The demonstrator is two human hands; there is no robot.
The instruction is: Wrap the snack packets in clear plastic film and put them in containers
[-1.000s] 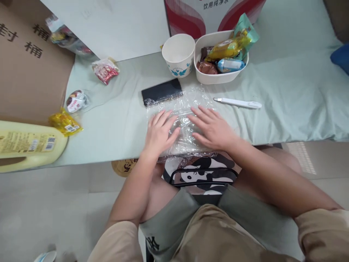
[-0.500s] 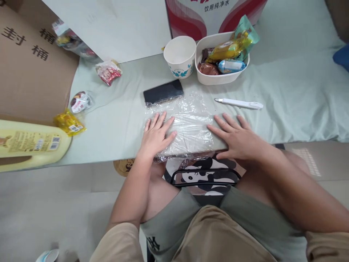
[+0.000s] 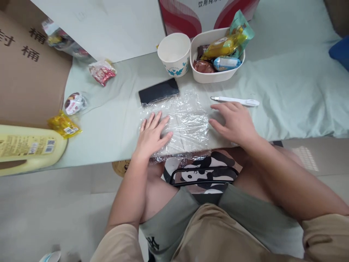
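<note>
A sheet of clear plastic wrap (image 3: 187,123) lies spread on the pale green cloth (image 3: 286,98) near the front edge. My left hand (image 3: 151,135) rests flat on the wrap's left part, fingers stretched out. My right hand (image 3: 234,122) sits open just off the wrap's right edge, fingers loosely curved on the cloth, a little below a white pen-like tool (image 3: 236,101). A black phone (image 3: 158,91) lies just beyond the wrap's far left corner.
A white paper cup (image 3: 173,54) and a white tub (image 3: 218,74) of wrapped snacks stand at the back. Loose snack packets (image 3: 102,71) lie to the left, near a cardboard box (image 3: 24,83) and a yellow bottle (image 3: 29,147). A panda-print bag (image 3: 203,173) sits in my lap.
My right hand slid rightward across the wrap, off its right edge, then drew up toward the white tool. The left hand stayed flat on the wrap.
</note>
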